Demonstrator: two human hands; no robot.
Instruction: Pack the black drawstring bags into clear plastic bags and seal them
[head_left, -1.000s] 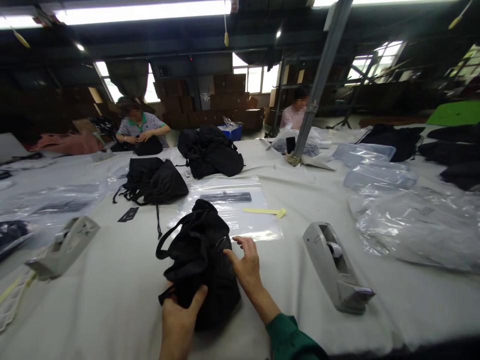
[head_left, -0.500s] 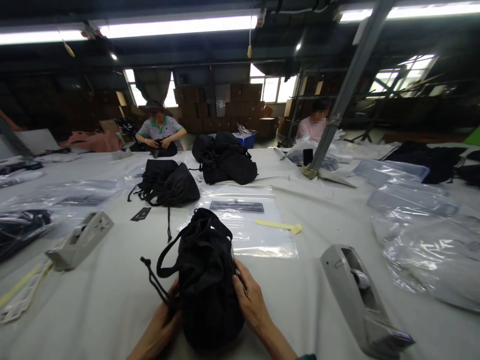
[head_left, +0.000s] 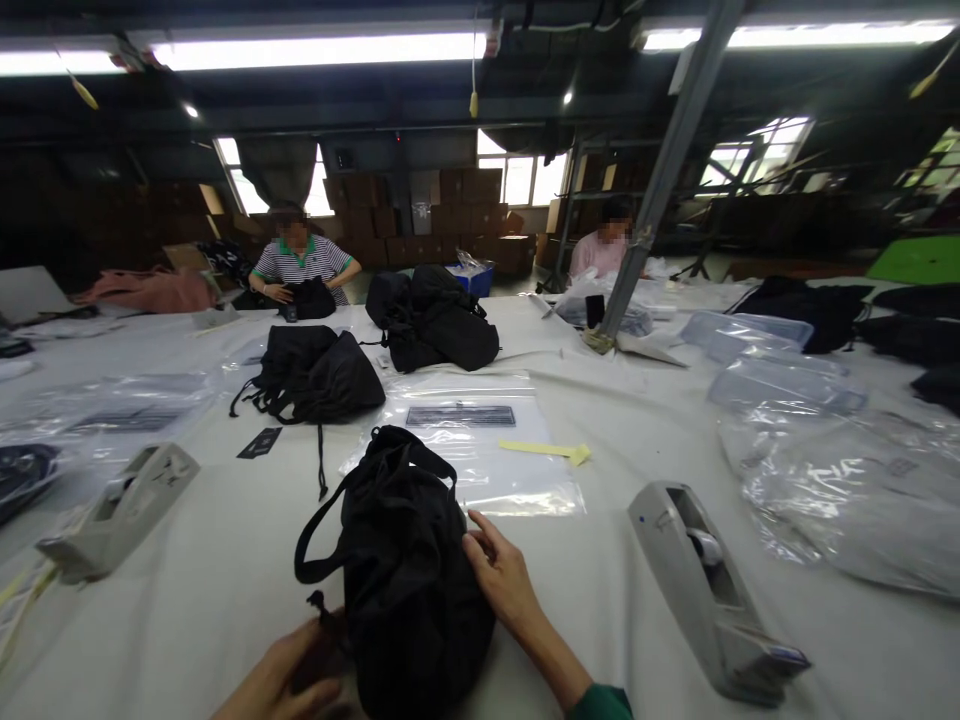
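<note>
A black drawstring bag stands bunched up on the white table right in front of me. My right hand rests flat against the bag's right side, fingers stretched out. At the bag's lower left, my left hand is closed around the knotted drawstring end. A clear plastic bag with a dark label lies flat just behind the black bag.
Grey tape dispensers sit at the right and at the left. More black bags lie farther back. Clear plastic bags pile up on the right. Two people work at the far side.
My left hand slid down from the bag's side to its lower left corner and closed on the cord. My right hand stays on the bag's right side. The view shifted slightly.
</note>
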